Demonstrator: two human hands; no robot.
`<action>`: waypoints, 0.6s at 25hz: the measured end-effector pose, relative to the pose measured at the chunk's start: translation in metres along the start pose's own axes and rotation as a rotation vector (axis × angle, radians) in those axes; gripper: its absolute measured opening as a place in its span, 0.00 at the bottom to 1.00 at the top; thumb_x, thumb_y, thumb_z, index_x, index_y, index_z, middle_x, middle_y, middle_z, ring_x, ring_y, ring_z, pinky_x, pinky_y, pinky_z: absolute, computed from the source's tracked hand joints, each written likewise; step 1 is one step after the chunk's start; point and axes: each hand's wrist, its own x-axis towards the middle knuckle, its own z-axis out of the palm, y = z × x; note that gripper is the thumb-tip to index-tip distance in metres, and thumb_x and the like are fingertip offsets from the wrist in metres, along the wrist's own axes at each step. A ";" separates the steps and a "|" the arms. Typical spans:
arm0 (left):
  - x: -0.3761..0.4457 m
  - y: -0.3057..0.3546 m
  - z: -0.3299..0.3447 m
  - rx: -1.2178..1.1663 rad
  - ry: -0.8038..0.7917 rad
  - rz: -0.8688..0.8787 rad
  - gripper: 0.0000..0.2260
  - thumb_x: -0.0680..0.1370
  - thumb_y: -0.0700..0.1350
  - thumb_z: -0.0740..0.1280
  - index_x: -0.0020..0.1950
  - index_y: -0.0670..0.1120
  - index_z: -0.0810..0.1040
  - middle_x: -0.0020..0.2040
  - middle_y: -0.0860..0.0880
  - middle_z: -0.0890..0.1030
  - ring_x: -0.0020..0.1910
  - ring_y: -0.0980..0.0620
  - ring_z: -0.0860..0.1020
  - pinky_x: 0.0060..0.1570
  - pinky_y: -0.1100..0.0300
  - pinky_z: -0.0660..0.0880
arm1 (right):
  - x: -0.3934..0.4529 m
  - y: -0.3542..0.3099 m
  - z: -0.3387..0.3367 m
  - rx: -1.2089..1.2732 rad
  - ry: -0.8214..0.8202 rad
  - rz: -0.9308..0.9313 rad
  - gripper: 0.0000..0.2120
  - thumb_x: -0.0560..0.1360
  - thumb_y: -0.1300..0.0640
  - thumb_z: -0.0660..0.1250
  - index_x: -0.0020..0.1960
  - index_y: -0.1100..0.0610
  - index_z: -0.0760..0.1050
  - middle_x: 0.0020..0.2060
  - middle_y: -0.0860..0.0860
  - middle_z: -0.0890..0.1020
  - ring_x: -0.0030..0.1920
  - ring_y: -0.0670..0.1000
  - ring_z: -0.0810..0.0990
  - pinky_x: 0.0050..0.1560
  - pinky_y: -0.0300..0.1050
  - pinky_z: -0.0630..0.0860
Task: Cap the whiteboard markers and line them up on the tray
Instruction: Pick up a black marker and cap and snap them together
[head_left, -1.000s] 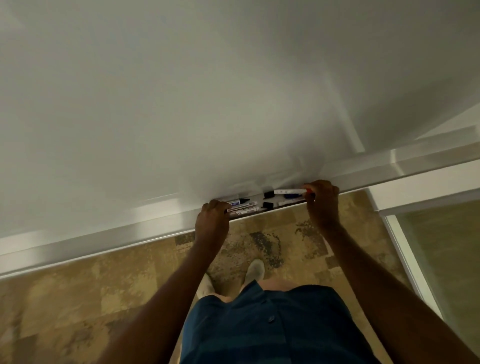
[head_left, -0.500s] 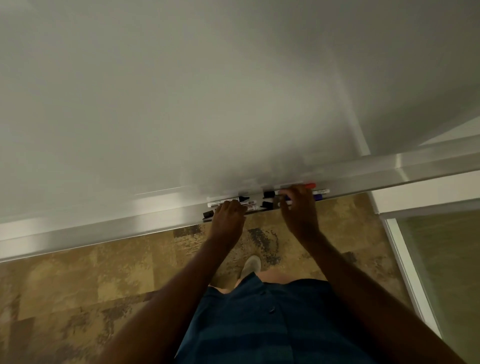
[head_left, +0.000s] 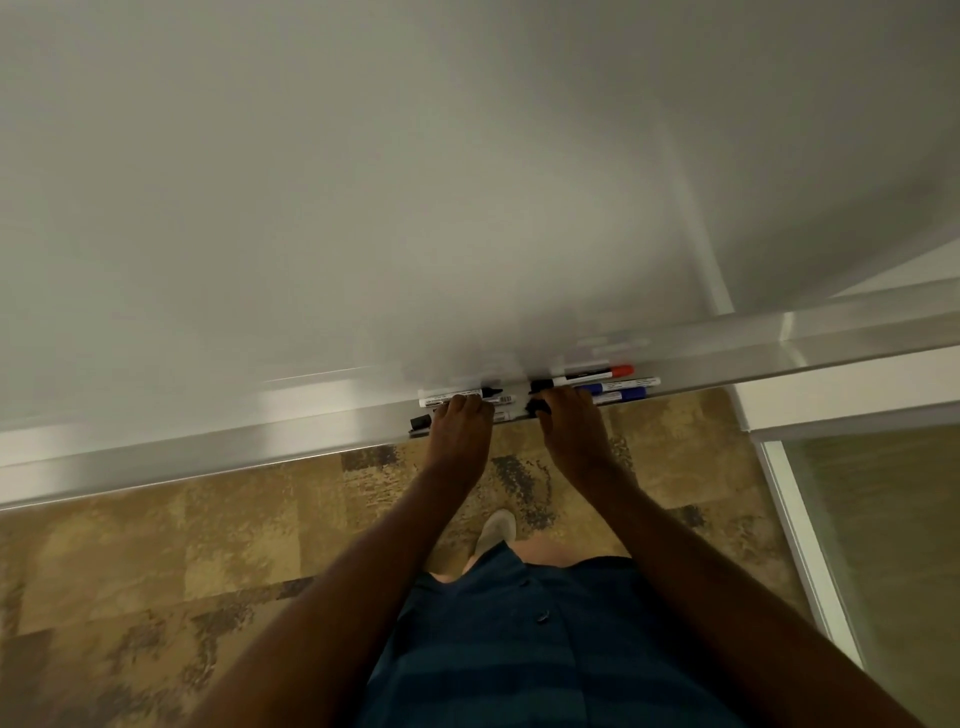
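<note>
The markers all lie flat on the long silver tray under the whiteboard, pointing along it, left to right. The red-ended marker lies at the back. The left hand rests fingers on one marker. The right hand pinches a black cap.
</note>
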 end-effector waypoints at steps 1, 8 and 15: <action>0.000 -0.001 -0.001 -0.012 0.008 -0.001 0.19 0.79 0.37 0.65 0.69 0.43 0.72 0.67 0.43 0.76 0.65 0.45 0.73 0.65 0.50 0.71 | 0.000 -0.001 -0.001 0.026 0.008 0.010 0.12 0.81 0.56 0.63 0.63 0.56 0.78 0.57 0.55 0.82 0.61 0.55 0.76 0.59 0.50 0.76; -0.002 -0.011 -0.012 -0.074 0.069 0.009 0.16 0.78 0.37 0.66 0.66 0.44 0.76 0.64 0.45 0.78 0.61 0.46 0.76 0.60 0.52 0.75 | -0.017 -0.012 -0.007 0.258 0.059 -0.021 0.10 0.80 0.54 0.67 0.59 0.57 0.77 0.54 0.53 0.81 0.56 0.52 0.78 0.55 0.48 0.78; -0.043 -0.045 -0.049 -1.078 0.283 -0.403 0.04 0.79 0.43 0.70 0.52 0.50 0.79 0.44 0.55 0.83 0.43 0.59 0.83 0.41 0.67 0.78 | -0.042 -0.047 -0.010 0.905 -0.006 0.398 0.11 0.78 0.58 0.70 0.59 0.52 0.81 0.53 0.46 0.84 0.56 0.48 0.82 0.54 0.43 0.81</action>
